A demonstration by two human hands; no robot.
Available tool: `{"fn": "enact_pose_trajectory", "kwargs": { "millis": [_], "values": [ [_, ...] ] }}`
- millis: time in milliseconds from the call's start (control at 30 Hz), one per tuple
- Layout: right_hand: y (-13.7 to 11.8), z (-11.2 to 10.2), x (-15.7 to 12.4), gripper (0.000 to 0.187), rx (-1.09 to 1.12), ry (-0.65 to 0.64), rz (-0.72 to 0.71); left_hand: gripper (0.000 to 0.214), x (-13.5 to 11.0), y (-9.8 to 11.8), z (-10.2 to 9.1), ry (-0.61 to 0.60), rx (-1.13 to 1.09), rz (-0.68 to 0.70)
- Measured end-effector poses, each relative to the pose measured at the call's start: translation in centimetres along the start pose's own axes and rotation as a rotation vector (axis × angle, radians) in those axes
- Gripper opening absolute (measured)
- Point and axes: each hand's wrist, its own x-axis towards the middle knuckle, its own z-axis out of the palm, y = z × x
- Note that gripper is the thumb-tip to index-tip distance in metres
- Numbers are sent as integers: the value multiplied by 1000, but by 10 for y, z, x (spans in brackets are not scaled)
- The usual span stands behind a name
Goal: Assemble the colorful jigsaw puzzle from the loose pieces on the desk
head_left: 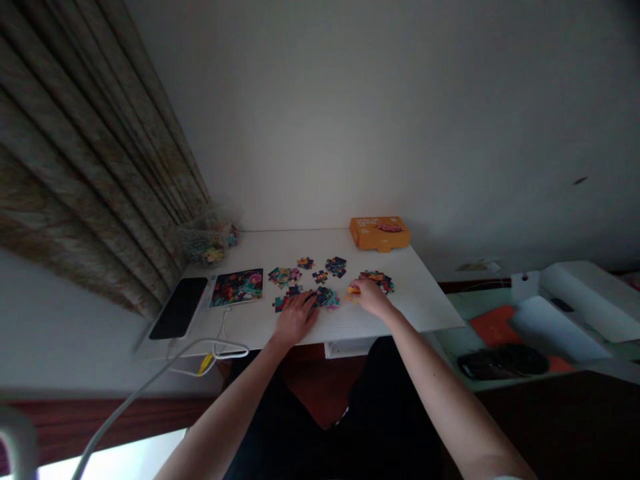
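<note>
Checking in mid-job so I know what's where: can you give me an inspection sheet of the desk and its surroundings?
Surface: white desk, with the items below on it.
Job's things: colourful jigsaw pieces in loose clusters; picture card to their left; orange box at the back.
Clutter: clear plastic bag at the back corner; black phone or tablet at left.
Hands: left hand on the pieces; right hand at an orange piece, grip unclear.
Cables: white cable with yellow connector at the near edge.
Surroundings: patterned curtain at left; wall behind.
</note>
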Motion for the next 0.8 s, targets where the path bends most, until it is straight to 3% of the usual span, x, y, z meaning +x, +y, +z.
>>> {"fn": "enact_pose_trajectory", "kwargs": {
  "millis": [133, 300, 367, 433, 500, 600, 700, 800],
  "values": [
    [-9, 4, -6, 22, 22, 220, -111, 38, 1, -1, 1, -5, 7, -5],
    [-18, 21, -31, 22, -80, 245, -178, 40, 0, -1, 0, -22, 11, -13],
    [-16, 24, -39, 25, -94, 289, -124, 41, -1, 0, 0, -33, 9, -12],
    [-8, 22, -42, 35, -111, 373, 29, 42, -2, -1, 0, -28, 29, -36],
    [3, 17, -39, 51, -114, 422, 229, 46, 1, -7, -2, 11, 75, -126],
    [16, 13, -28, 65, -75, 358, 442, 56, 13, -27, -3, 79, 135, -335],
    [17, 22, -13, 60, -58, 289, 460, 62, 34, -50, 0, 64, 136, -474],
    [4, 38, 5, 51, -15, 307, 313, 61, 56, -60, 8, 8, 97, -483]
  ]
}}
